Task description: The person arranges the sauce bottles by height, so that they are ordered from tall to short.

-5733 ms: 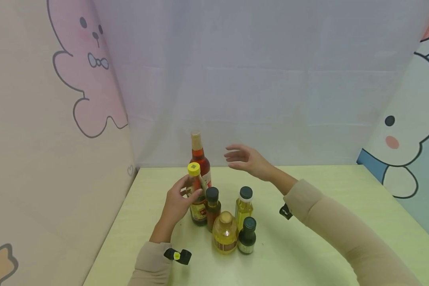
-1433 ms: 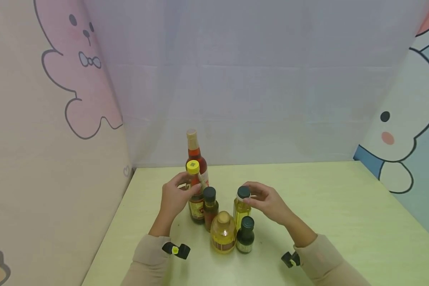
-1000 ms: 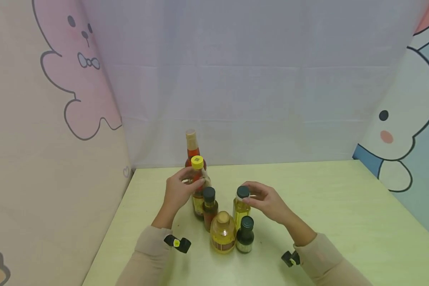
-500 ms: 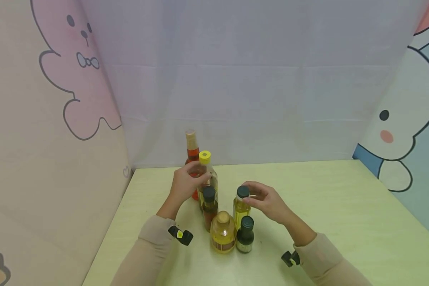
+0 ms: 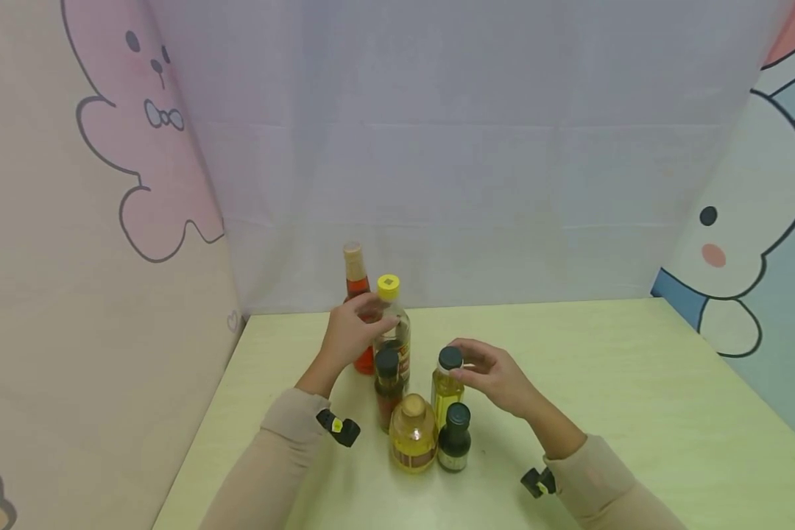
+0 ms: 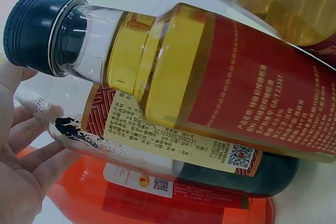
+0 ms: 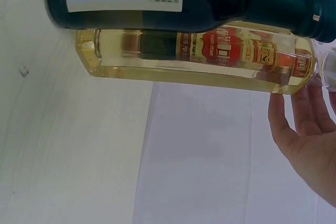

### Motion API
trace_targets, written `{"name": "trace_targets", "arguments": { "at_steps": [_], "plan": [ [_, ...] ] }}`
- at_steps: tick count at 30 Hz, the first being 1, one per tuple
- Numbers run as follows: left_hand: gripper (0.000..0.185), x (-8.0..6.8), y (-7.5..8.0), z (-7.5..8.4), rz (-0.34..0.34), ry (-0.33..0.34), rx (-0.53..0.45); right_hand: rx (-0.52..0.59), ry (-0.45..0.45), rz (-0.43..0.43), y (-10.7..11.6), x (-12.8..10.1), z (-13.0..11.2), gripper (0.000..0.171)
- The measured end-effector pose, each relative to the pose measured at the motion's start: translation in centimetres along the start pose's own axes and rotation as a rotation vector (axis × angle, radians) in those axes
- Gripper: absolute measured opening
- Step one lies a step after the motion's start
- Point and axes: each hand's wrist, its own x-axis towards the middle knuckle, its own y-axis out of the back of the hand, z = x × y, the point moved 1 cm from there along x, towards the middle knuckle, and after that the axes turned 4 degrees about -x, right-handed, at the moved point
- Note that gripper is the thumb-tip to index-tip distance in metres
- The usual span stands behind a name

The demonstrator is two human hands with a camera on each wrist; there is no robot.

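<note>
The left hand [image 5: 351,335] fingers hold the yellow-cap bottle [image 5: 393,331] of dark sauce. The right hand [image 5: 497,375] fingers pinch the oil bottle [image 5: 447,383], full of yellow oil.

Both arms wear long beige sleeves [image 5: 285,442], each wrist carrying a small black device [image 5: 338,428] with a yellow spot.

A pale green table [image 5: 609,383] stands between cartoon-printed side walls [image 5: 73,221] and what looks like a grey-white backdrop [image 5: 470,147].
</note>
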Motion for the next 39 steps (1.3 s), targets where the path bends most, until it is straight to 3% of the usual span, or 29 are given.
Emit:
{"name": "trace_targets", "arguments": {
  "at_steps": [7, 13, 24, 39],
  "plan": [
    [0.038, 0.5, -0.3, -0.2, -0.018, 0.011, -0.005, -0.027, -0.016, 0.001, -0.1, 0.1, 0.0, 0.033],
    [0.045, 0.6, -0.7, -0.9, -0.037, 0.041, 0.007, -0.035, -0.034, 0.002, -0.2, 0.0, -0.1, 0.034],
    [0.045, 1.4, -0.8, -0.7, -0.040, 0.017, 0.045, -0.056, 0.008, -0.007, -0.1, 0.2, -0.4, 0.031],
    [0.047, 2.3, -1.2, -0.2, -0.060, 0.055, 0.097, -0.060, -0.006, -0.002, -0.1, 0.2, -0.2, 0.031]
  ]
}}
